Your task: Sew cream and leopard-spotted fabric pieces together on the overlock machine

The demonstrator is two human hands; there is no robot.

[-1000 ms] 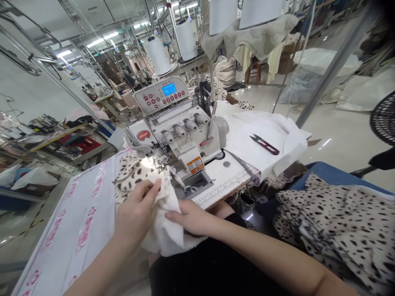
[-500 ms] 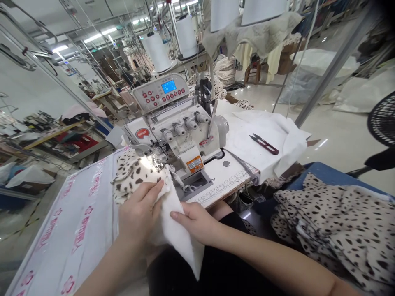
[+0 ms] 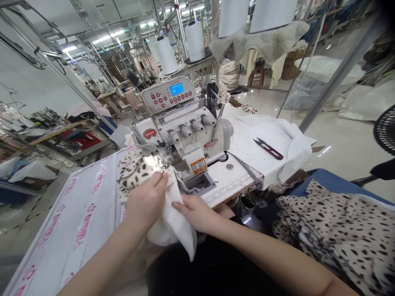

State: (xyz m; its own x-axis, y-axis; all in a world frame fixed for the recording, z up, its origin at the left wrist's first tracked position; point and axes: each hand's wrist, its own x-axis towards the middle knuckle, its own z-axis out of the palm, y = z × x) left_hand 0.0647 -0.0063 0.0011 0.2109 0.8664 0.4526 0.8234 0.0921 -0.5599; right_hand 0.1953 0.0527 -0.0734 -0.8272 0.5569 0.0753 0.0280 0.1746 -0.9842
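Pinching a white-backed, leopard-spotted fabric piece (image 3: 138, 170) by the needle, the left hand (image 3: 146, 201) is closed on it; the right hand (image 3: 196, 213) curls around its white fold. A spotted fabric stack (image 3: 336, 230) lies at 4 o'clock; red-handled thread snips (image 3: 268, 149) rest at 2 o'clock on the white worktop (image 3: 234, 172), beyond the grey overlock machine (image 3: 182, 139), inside a long factory hall.

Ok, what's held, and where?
The left hand pinches the spotted fabric at its edge by the presser foot; the right hand holds its white layer lower down.
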